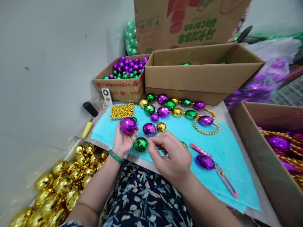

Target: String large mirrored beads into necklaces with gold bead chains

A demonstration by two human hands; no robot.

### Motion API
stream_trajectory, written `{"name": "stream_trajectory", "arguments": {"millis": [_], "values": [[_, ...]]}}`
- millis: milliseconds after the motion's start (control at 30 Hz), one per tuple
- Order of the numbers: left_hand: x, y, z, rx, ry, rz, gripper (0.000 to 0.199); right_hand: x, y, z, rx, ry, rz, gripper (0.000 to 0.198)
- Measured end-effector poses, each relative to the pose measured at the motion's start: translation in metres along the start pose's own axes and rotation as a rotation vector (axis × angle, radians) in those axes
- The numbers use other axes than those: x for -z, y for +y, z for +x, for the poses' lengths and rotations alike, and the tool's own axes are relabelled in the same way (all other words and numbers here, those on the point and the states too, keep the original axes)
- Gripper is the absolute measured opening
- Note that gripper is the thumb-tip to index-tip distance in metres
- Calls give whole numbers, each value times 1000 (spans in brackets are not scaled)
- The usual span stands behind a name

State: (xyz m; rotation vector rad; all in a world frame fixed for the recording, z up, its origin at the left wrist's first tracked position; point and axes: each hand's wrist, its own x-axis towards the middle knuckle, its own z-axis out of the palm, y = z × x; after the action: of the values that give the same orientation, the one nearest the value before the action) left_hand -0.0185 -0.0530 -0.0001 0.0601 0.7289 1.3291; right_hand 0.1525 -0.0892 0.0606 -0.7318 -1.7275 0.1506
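Observation:
My left hand [124, 143], with a green bangle on the wrist, is closed round a shiny purple faceted ball [128, 125]. My right hand [171, 154] pinches a thin line [142, 135] that runs to the purple ball; I cannot tell if it is needle or thread. A green faceted ball [141, 144] sits between the hands. Just beyond them lie another purple ball [149, 129] and a gold ball [161, 127]. To the right are pink-handled thread snips [226, 181], partly behind a purple ball [205, 161], and a small pink packet [200, 150].
A strung garland of large balls [163, 111] crosses the blue cloth [236, 151]. Small gold beads [122, 111] fill a tray. Cardboard boxes [189, 77] stand behind, another box [267, 164] at right. Gold balls [62, 183] lie lower left, near a yellow-handled tool [87, 129].

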Motion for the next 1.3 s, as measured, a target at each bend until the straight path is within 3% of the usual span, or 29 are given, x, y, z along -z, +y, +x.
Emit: {"name": "stream_trajectory", "arguments": {"millis": [400,700,1100,1300], "values": [[39,39,-15,-35,89,-127,63,-45,-18,13,38,-111,86,15],[62,56,-14,-43,117,-190,63,-64,-27,15,51,-165,110,18],[73,60,-9,12,112,-239,66,-103,-30,16,218,-349,-18,16],[70,58,-8,-82,121,-285,52,-131,-21,18,229,-399,-81,21]]}}
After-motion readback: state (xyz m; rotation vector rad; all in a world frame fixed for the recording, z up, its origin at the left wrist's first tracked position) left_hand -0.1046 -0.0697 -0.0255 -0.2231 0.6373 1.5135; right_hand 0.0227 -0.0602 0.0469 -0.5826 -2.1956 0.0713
